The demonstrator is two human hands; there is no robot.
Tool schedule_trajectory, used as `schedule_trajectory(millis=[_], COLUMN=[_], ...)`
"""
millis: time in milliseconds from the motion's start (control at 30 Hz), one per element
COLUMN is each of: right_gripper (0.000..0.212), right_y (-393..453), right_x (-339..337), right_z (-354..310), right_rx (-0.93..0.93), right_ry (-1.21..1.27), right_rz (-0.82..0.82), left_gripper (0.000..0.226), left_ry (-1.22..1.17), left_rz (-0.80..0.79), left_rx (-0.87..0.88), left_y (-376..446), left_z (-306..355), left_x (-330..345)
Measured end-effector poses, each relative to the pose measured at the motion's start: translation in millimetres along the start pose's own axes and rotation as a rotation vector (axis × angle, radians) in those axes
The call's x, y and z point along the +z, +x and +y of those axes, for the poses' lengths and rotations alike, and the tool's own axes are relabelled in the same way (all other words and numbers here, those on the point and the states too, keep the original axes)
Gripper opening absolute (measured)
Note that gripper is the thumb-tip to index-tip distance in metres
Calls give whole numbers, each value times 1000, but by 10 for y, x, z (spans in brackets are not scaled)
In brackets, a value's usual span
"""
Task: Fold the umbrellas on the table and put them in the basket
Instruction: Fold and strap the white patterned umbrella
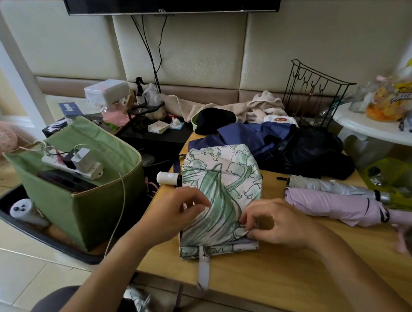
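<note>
Green umbrella: on tabletop, right of basket. Left hand pinches canopy fold; right hand pinches hem. Step: pleating canopy. Next, likely: roll tight, close strap. Pink umbrella, right of green: already rolled.

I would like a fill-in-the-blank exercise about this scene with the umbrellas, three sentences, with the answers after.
1. Both hands pinch the fabric of the white umbrella with a ____ leaf print.
2. The rolled pink umbrella lies to the ____ of the right hand.
3. The left hand is near the umbrella's cream-coloured ____, which points toward the green fabric basket.

Missing words: green; right; handle
</note>
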State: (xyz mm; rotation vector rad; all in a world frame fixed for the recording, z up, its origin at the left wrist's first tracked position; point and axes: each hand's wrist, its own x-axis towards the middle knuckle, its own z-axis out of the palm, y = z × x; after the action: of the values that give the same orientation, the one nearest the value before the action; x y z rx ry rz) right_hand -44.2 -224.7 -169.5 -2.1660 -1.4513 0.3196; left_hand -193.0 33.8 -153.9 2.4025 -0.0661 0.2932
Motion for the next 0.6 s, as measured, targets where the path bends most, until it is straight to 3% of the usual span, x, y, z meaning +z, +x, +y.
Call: schedule_trajectory(millis=[33,100,267,333,400,600], right_gripper=[9,9,9,20,29,29], right_y=[2,3,-17,-18,-7,39], right_x=[4,11,36,49,54,119], right_z=[0,-2,-19,-38,-68,-96], right_rx=[0,-4,-14,-5,11,46], right_ry=[-12,-25,-85,-132,-159,-88], right_rz=[-7,-23,-61,-77,-79,20], left_gripper=[25,51,85,94,96,91], left_ry=[160,345,573,602,602,621], left_rz=[18,-119,-305,-334,-385,-486], left_rx=[44,67,11,-16,-46,-110], left_y=[40,92,86,71,77,115], left_z=[-45,-126,-306,-330,-305,-241], left_x=[65,210,454,476,493,506])
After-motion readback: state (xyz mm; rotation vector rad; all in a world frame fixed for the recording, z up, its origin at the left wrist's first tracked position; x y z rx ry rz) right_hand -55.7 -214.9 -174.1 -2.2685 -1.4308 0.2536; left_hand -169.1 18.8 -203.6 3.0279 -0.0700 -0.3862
